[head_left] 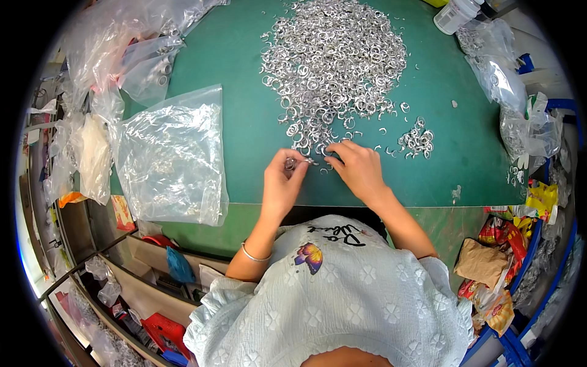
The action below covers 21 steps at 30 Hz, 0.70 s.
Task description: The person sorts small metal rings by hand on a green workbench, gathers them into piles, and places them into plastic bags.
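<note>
A big heap of small silvery metal rings (336,55) covers the far middle of the green tabletop, thinning out toward me. At the heap's near edge, my left hand (283,180) is curled around several of these rings, which show between thumb and fingers. My right hand (358,169) is just to its right, fingers bent down at the loose rings by the heap's tip. Its thumb and fingertips are close to a ring, and I cannot tell whether they grip it. Farther right lies a small separate pile of rings (418,139).
A flat clear plastic bag (174,159) lies on the left of the green table (465,165). More plastic bags (147,67) crowd the far left. A white bottle (455,16) stands far right, near bagged parts (492,61). Below right are packets and a brown paper bag (481,263).
</note>
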Motion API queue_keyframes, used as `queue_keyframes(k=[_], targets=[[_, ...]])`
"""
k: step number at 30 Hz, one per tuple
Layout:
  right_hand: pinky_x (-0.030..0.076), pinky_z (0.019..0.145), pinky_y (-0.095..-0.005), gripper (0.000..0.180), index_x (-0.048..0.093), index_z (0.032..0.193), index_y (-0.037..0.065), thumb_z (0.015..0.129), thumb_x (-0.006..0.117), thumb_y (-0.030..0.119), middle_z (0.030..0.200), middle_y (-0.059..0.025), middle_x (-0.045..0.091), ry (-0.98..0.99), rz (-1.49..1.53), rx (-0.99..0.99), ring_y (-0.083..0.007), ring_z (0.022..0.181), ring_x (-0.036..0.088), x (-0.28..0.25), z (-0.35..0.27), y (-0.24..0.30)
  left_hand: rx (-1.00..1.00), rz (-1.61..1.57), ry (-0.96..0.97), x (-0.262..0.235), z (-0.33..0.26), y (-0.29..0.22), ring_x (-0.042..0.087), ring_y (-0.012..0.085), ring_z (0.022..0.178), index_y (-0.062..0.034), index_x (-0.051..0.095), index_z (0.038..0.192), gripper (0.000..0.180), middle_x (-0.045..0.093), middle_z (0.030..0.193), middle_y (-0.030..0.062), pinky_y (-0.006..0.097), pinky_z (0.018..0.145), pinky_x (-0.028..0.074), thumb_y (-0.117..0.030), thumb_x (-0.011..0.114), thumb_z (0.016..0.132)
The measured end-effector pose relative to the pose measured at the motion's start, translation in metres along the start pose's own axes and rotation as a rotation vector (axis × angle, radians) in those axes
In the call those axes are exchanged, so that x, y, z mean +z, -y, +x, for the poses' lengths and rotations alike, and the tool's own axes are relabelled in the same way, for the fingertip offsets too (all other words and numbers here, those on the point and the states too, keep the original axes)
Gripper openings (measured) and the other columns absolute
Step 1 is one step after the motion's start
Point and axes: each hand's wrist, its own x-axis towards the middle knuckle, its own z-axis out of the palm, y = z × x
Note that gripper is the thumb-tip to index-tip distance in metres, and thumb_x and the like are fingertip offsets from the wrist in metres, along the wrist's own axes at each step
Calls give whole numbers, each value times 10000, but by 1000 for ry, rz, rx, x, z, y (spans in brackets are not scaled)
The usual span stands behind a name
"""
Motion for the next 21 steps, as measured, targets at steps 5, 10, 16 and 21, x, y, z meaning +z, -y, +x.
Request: queue_keyframes(k=[5, 10, 16, 21], targets=[[459, 517, -331, 128, 648, 879, 53, 790, 683, 138, 762, -46, 642, -76, 106, -40, -229, 566, 595, 1, 1, -13, -141, -710, 141, -10, 0, -2, 589, 117, 764, 7, 559, 1024, 129, 631, 940, 92, 224, 638, 480, 19, 536, 897], [358, 473, -215, 80, 586, 891, 38, 880, 546, 107, 752, -19, 568, 76, 1256, 326, -92, 576, 476, -20, 2, -31, -318, -853, 132, -8, -7, -17, 593, 130, 795, 23, 554, 1146, 252, 635, 950, 102, 237, 683, 496, 14, 522, 896], [348, 454, -262, 209, 540, 903, 56, 935, 478, 252, 799, -97, 580, 45, 1947, 460, -158, 590, 486, -21, 10, -33, 13, -199, 14, 1, -12, -3, 474, 111, 649, -24, 648, 998, 197, 519, 811, 2, 218, 586, 406, 16, 651, 805], [355, 432, -245, 214, 534, 864, 79, 932, 489, 277, 797, -105, 584, 14, 1925, 493, -161, 592, 493, -13, 15, -36, 296, 449, -233, 9, 0, -3, 462, 155, 597, -48, 629, 948, 194, 458, 730, 60, 277, 536, 400, -11, 694, 769]])
